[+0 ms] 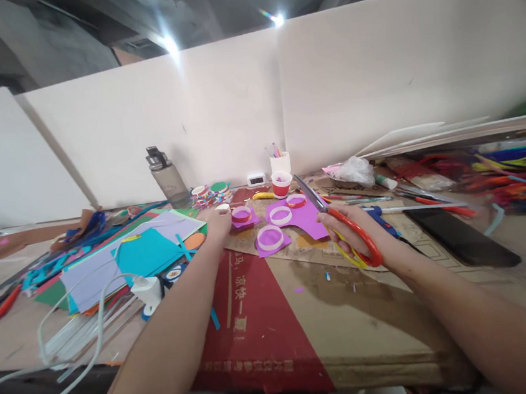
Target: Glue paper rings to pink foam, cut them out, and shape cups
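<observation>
Now, right-hand fingers (336, 223) curl closed around the scissors (328, 209).

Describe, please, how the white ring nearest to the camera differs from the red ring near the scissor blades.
The white ring has a pale wall; the red ring has a red one. The white ring lies on a small purple piece, the red ring on a larger purple sheet. Both are round.

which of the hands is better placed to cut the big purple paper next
Probably the right hand: it holds the scissors close to the purple paper. The left hand has no scissors and is left of that sheet.
</observation>
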Available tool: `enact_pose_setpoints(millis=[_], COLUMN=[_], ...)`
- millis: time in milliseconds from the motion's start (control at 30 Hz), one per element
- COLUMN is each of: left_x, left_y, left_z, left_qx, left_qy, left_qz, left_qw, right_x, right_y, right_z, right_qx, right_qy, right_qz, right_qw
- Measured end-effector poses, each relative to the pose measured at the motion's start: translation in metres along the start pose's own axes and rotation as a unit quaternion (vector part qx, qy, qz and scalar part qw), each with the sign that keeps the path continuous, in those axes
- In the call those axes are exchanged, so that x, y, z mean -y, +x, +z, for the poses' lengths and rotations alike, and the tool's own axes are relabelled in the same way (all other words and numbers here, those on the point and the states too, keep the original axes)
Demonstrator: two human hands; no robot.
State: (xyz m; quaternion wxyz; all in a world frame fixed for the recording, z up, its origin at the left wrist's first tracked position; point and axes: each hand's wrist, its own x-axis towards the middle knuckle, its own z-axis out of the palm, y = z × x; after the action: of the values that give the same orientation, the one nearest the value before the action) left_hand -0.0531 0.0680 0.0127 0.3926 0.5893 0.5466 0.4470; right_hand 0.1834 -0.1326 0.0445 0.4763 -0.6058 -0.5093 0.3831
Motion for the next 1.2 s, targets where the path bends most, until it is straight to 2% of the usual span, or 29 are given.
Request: enact_pose_setpoints(millis=[100, 200, 400, 533, 633, 733, 1033, 1200], left_x=[-0.005, -0.02, -0.051, -0.065, -0.067, -0.064, -0.058, -0.048], left_y=[-0.006, -0.012, -0.014, -0.004, 0.004, 0.007, 0.02, 0.02], left_z=[0.001, 0.011, 0.05, 0.079, 0.091, 0.095, 0.087, 0.085], left_qx=[-0.053, -0.038, 0.143, 0.277, 0.331, 0.333, 0.351, 0.283], left_qy=[0.121, 0.203, 0.303, 0.364, 0.417, 0.44, 0.42, 0.412], left_qz=[0.063, 0.125, 0.207, 0.227, 0.223, 0.221, 0.232, 0.245], left_qw=[0.989, 0.97, 0.919, 0.86, 0.816, 0.804, 0.804, 0.83], right_x=[0.005, 0.007, 0.003, 0.007, 0.01, 0.012, 0.009, 0.002], right_y=[-0.001, -0.001, -0.001, -0.001, -0.002, -0.002, 0.002, 0.007], right_z=[0.001, 0.001, -0.003, -0.009, -0.012, -0.013, -0.014, -0.013], right_qx=[-0.01, -0.015, -0.051, -0.07, -0.077, -0.079, -0.095, -0.11], right_qy=[0.0, -0.001, 0.056, 0.09, 0.095, 0.089, 0.089, 0.075], right_qz=[0.005, -0.004, -0.059, -0.089, -0.085, -0.085, -0.094, -0.111], right_qw=[1.0, 1.0, 0.995, 0.99, 0.989, 0.989, 0.987, 0.985])
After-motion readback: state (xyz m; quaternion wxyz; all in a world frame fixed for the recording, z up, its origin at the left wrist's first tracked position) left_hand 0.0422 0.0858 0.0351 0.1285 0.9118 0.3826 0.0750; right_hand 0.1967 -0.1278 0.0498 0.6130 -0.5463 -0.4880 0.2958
